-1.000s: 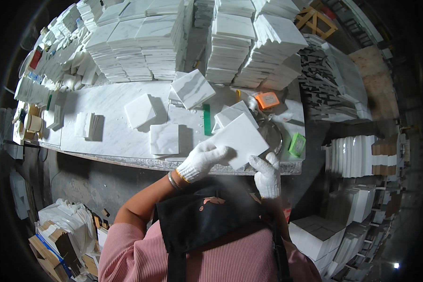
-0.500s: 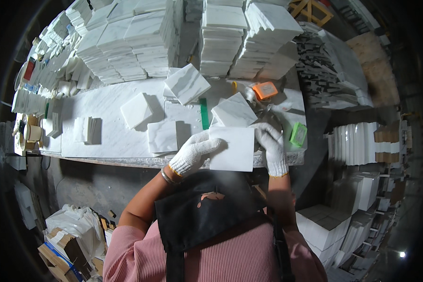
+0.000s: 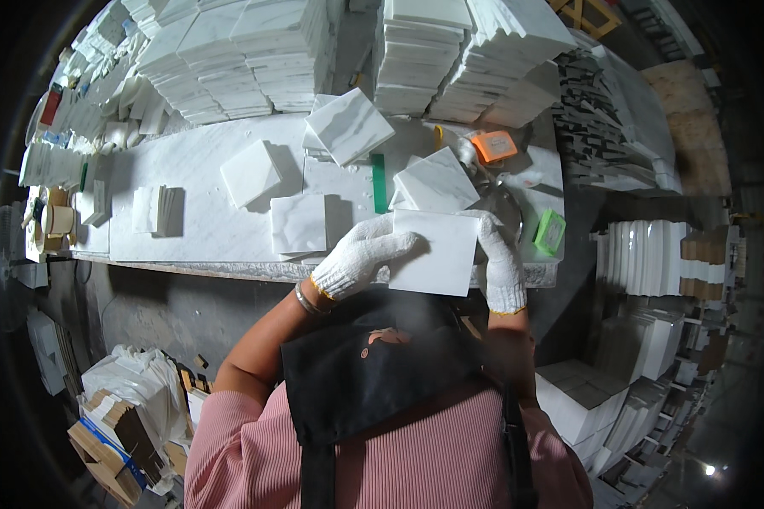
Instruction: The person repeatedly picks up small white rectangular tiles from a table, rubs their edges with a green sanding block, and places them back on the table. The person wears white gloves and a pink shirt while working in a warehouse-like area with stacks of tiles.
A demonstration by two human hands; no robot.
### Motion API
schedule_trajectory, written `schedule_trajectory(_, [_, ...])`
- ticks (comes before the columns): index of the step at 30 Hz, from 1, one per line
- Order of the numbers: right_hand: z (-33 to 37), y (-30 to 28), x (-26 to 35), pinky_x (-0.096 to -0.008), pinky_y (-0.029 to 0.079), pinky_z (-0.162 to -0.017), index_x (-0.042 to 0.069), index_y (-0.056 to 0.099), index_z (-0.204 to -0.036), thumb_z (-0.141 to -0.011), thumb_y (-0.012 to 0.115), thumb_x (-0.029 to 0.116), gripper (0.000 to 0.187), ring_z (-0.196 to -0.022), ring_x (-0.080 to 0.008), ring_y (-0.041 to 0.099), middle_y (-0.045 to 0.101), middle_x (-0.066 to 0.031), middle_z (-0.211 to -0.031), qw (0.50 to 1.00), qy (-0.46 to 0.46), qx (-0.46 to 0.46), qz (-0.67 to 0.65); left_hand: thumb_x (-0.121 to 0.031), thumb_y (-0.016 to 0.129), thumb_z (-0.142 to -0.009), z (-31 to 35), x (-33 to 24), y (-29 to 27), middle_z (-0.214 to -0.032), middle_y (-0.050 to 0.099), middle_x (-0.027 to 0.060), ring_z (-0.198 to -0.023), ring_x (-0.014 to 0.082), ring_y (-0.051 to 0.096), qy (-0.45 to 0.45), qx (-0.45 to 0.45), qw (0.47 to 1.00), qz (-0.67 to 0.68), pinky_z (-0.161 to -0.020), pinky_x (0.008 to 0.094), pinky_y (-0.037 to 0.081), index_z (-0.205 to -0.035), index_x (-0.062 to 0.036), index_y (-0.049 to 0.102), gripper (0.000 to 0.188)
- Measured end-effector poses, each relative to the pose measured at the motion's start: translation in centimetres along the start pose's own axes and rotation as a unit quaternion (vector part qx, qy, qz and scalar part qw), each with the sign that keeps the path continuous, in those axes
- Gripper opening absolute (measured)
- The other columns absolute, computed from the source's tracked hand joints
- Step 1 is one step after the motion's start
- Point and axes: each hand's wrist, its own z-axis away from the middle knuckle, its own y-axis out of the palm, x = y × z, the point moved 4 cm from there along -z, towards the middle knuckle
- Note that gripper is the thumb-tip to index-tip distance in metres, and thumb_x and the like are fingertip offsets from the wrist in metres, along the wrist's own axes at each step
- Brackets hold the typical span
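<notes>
Both my hands wear white knit gloves. Between them is a square white tile (image 3: 433, 259), held over the table's front edge with a plain face showing. My left hand (image 3: 367, 254) grips its left side, thumb lying on the face. At the upper right corner and right edge, my right hand (image 3: 501, 265) has its fingers closed round it. Just beyond it lies a small pile of grey-veined marble tiles (image 3: 437, 180). A second veined pile (image 3: 350, 127) sits farther back. To the left are a plain white tile (image 3: 250, 176) and a short stack of marble tiles (image 3: 298, 224).
Tall stacks of tiles (image 3: 284, 64) line the back of the worktable (image 3: 204, 153). A green strip (image 3: 379, 182) lies mid-table. At the right are an orange block (image 3: 494, 147) and a green block (image 3: 549, 233). Boxes (image 3: 581, 394) stand at lower right.
The held tile has tilted slightly and shifted a little right in the picture, both hands still on it. The whole table view has moved slightly as well.
</notes>
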Motion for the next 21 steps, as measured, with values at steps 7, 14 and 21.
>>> schedule_trajectory(7, [2.2,-3.3,-4.2,-0.0265,0.055,-0.081,-0.001,0.061,-0.128,-0.100,0.063,0.017,0.033,-0.094,-0.0116,0.066,0.070,-0.0050,-0.103,0.993,0.090,-0.010,-0.068,-0.022,0.066,-0.098,-0.2,-0.5,-0.2,-0.118,0.069,0.0114,-0.110,0.0179,0.065,0.007,0.007,1.000,-0.020,-0.097,0.0300,0.050,-0.130,0.0041,0.060,0.042])
schedule_trajectory(14, [2.7,-0.7,-1.8,-0.0291,0.048,-0.081,0.001,0.065,-0.092,-0.092,0.071,0.008,0.009,-0.088,-0.0113,0.061,0.066,-0.0029,-0.094,0.996,0.069,0.003,-0.060,-0.027,0.065,-0.100,0.0,-1.1,0.4,-0.120,0.070,0.0078,-0.109,0.0144,0.062,0.041,0.016,0.994,-0.104,-0.099,0.0288,0.046,-0.130,-0.0004,0.063,0.041])
schedule_trajectory(21, [2.3,-1.0,-2.5,-0.0230,0.032,-0.057,0.013,0.051,-0.070,-0.088,0.074,0.006,0.031,-0.061,-0.0028,0.041,0.045,0.0071,-0.067,0.998,0.028,0.005,-0.055,-0.047,0.054,-0.105,-0.4,0.5,-0.3,-0.088,0.058,-0.0046,-0.078,0.0058,0.050,-0.007,-0.058,0.996,0.072,-0.069,0.0237,0.041,-0.106,-0.0081,0.065,0.041])
